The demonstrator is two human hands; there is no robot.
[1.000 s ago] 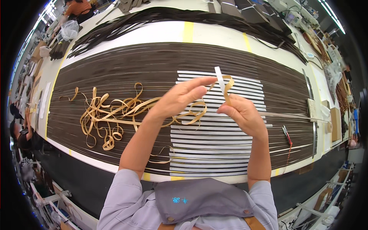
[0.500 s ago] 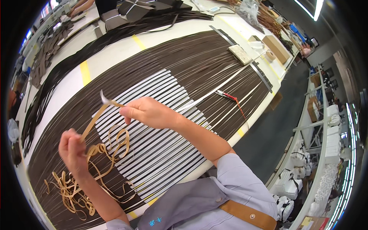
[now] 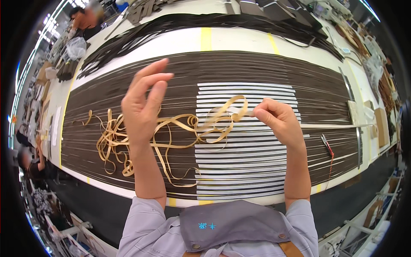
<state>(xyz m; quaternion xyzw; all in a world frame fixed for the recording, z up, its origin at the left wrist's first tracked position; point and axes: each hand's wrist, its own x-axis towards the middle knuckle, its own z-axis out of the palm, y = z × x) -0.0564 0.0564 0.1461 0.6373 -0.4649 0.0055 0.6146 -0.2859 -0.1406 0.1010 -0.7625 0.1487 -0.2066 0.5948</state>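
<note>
My right hand pinches the end of a long tan tape between thumb and fingers. From there the tape loops leftward and falls into a loose tangle around and beyond my left forearm. My left hand is raised over the tangle, its fingers apart and nothing visibly held. Beneath both hands lie many long dark brown strips, side by side across the table. Their middle section shows as white bands. Right of my right hand, red-handled snips rest on the strips with a red cord trailing.
A thick bundle of black strips runs along the far side. Metal bars and a pale block lie across the strips' right ends, near a cardboard box. A person is at the upper left, another person at the left.
My left hand has come off the tape and opened. The tape has dropped into a loop, while my right hand still pinches its end. The view has turned, levelling the table.
</note>
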